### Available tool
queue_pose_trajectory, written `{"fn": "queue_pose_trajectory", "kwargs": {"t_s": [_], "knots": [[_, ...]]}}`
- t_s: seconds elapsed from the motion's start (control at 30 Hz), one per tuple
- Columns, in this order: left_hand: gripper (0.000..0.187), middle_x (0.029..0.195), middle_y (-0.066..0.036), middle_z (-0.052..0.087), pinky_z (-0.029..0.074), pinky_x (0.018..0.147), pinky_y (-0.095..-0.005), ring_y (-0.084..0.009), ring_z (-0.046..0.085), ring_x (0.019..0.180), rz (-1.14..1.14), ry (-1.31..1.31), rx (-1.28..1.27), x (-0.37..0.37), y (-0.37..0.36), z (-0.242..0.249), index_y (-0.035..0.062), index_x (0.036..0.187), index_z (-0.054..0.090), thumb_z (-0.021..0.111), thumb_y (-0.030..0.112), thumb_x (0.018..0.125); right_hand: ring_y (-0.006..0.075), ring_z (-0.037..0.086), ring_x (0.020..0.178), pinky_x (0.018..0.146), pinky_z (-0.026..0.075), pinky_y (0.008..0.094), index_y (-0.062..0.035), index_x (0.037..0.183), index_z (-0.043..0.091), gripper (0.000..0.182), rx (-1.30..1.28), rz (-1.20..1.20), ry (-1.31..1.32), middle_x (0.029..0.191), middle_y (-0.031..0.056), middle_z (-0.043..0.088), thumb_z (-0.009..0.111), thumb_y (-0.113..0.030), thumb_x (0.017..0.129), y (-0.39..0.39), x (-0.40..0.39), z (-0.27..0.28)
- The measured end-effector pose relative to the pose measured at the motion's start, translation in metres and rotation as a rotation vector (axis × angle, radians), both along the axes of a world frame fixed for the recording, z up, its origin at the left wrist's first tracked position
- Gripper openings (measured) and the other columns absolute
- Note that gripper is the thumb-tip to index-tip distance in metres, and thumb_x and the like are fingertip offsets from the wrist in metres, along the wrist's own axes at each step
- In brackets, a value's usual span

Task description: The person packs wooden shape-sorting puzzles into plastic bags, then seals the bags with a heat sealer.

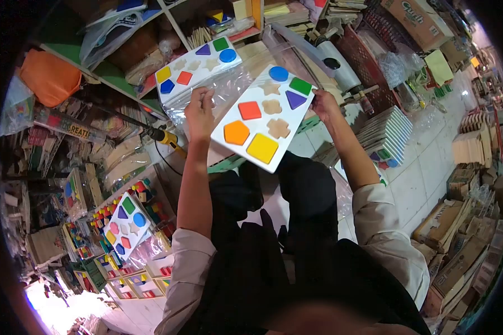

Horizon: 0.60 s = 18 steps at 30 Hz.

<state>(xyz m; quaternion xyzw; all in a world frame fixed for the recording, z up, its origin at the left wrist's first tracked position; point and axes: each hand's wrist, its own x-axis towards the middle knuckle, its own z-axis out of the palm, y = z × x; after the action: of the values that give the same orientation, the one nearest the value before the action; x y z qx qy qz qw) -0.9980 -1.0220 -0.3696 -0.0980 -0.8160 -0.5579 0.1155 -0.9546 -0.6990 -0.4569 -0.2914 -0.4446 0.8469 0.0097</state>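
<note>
A white shape-puzzle board is tilted above my lap. It bears coloured pieces, among them a blue circle, an orange pentagon and a yellow square, plus bare wooden recesses. My right hand grips the board at its upper right edge. Beside the board's left edge is my left hand, its fingers loosely curled and apart, seemingly holding nothing. It is close to a clear plastic wrap. Behind that hand lies a second puzzle board with similar pieces.
A shelf stands ahead. To the left are a yellow-handled tool, an orange bag and another puzzle board. On the right, striped stacked boards stand on the tiled floor, with cardboard boxes farther out.
</note>
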Motion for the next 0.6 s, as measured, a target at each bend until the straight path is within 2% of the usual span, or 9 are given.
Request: {"fn": "queue_pose_trajectory", "kwargs": {"t_s": [0.1, 0.17, 0.27, 0.37, 0.43, 0.47, 0.5, 0.57, 0.6], "knots": [[0.015, 0.063, -0.006, 0.055, 0.039, 0.046, -0.0231, -0.0083, 0.048, 0.052, 0.018, 0.060, -0.053, 0.000, -0.014, 0.001, 0.0023, 0.089, 0.051, 0.054, 0.016, 0.083, 0.0196, 0.052, 0.070, 0.060, 0.045, 0.0310, 0.0030, 0.092, 0.049, 0.018, -0.054, -0.093, 0.045, 0.081, 0.0105, 0.055, 0.042, -0.010, 0.081, 0.002, -0.005, -0.006], [0.015, 0.062, -0.006, 0.054, 0.038, 0.046, -0.0232, -0.0080, 0.047, 0.051, 0.039, -0.071, -0.028, 0.001, -0.018, 0.006, 0.0019, 0.088, 0.051, 0.053, 0.016, 0.083, 0.0184, 0.052, 0.067, 0.057, 0.045, 0.0303, 0.0027, 0.090, 0.048, 0.016, -0.078, -0.135, 0.051, 0.077, 0.0098, 0.054, 0.042, -0.010, 0.082, -0.002, -0.009, -0.003], [0.013, 0.063, -0.005, 0.054, 0.038, 0.045, -0.0221, -0.0067, 0.045, 0.049, 0.056, -0.016, -0.054, 0.000, -0.027, 0.009, 0.0021, 0.087, 0.051, 0.054, 0.015, 0.082, 0.0146, 0.049, 0.057, 0.051, 0.043, 0.0255, 0.0011, 0.083, 0.049, 0.012, -0.153, -0.305, 0.105, 0.070, 0.0071, 0.052, 0.042, -0.008, 0.081, -0.002, -0.025, -0.015], [0.012, 0.062, -0.002, 0.053, 0.038, 0.045, -0.0201, -0.0054, 0.045, 0.049, 0.025, -0.164, -0.011, 0.012, -0.038, 0.021, 0.0034, 0.087, 0.051, 0.056, 0.012, 0.080, 0.0140, 0.048, 0.055, 0.049, 0.043, 0.0256, 0.0006, 0.081, 0.049, 0.011, -0.188, -0.211, 0.174, 0.067, 0.0061, 0.050, 0.042, -0.007, 0.081, -0.015, -0.036, -0.022], [0.014, 0.066, -0.001, 0.052, 0.039, 0.045, -0.0184, -0.0042, 0.046, 0.050, -0.121, -0.341, 0.098, 0.015, -0.050, 0.013, 0.0046, 0.089, 0.050, 0.057, 0.009, 0.077, 0.0133, 0.047, 0.053, 0.047, 0.044, 0.0260, -0.0005, 0.081, 0.049, 0.010, -0.122, -0.227, 0.142, 0.066, 0.0055, 0.050, 0.041, -0.007, 0.081, -0.038, -0.043, -0.011], [0.039, 0.090, -0.006, 0.054, 0.042, 0.051, -0.0208, -0.0076, 0.050, 0.063, -0.204, -0.351, 0.212, 0.012, -0.059, -0.003, 0.0093, 0.109, 0.043, 0.058, 0.005, 0.073, 0.0129, 0.047, 0.052, 0.047, 0.043, 0.0258, -0.0012, 0.080, 0.048, 0.010, -0.152, -0.231, 0.178, 0.066, 0.0054, 0.050, 0.040, -0.007, 0.082, -0.047, -0.049, -0.010], [0.039, 0.090, -0.006, 0.054, 0.042, 0.051, -0.0208, -0.0076, 0.050, 0.063, -0.195, -0.352, 0.209, 0.015, -0.059, 0.000, 0.0093, 0.109, 0.043, 0.058, 0.005, 0.073, 0.0125, 0.046, 0.052, 0.046, 0.043, 0.0256, -0.0018, 0.080, 0.048, 0.010, -0.182, -0.235, 0.214, 0.066, 0.0053, 0.050, 0.040, -0.007, 0.082, -0.055, -0.056, -0.011], [0.073, 0.107, -0.011, 0.049, 0.045, 0.059, -0.0235, -0.0132, 0.053, 0.074, -0.221, -0.493, 0.341, 0.021, -0.054, 0.007, 0.0149, 0.128, 0.018, 0.059, -0.002, 0.069, 0.0116, 0.045, 0.051, 0.046, 0.043, 0.0250, -0.0024, 0.078, 0.047, 0.009, -0.199, -0.251, 0.211, 0.065, 0.0042, 0.048, 0.041, -0.007, 0.082, -0.069, -0.066, -0.010], [0.094, 0.113, -0.016, 0.046, 0.047, 0.061, -0.0259, -0.0180, 0.054, 0.080, -0.295, -0.548, 0.408, 0.020, -0.054, 0.007, 0.0187, 0.132, -0.001, 0.061, -0.004, 0.066, 0.0117, 0.044, 0.051, 0.046, 0.044, 0.0252, -0.0026, 0.077, 0.047, 0.008, -0.231, -0.247, 0.226, 0.064, 0.0040, 0.047, 0.042, -0.006, 0.082, -0.075, -0.068, -0.009]]}}
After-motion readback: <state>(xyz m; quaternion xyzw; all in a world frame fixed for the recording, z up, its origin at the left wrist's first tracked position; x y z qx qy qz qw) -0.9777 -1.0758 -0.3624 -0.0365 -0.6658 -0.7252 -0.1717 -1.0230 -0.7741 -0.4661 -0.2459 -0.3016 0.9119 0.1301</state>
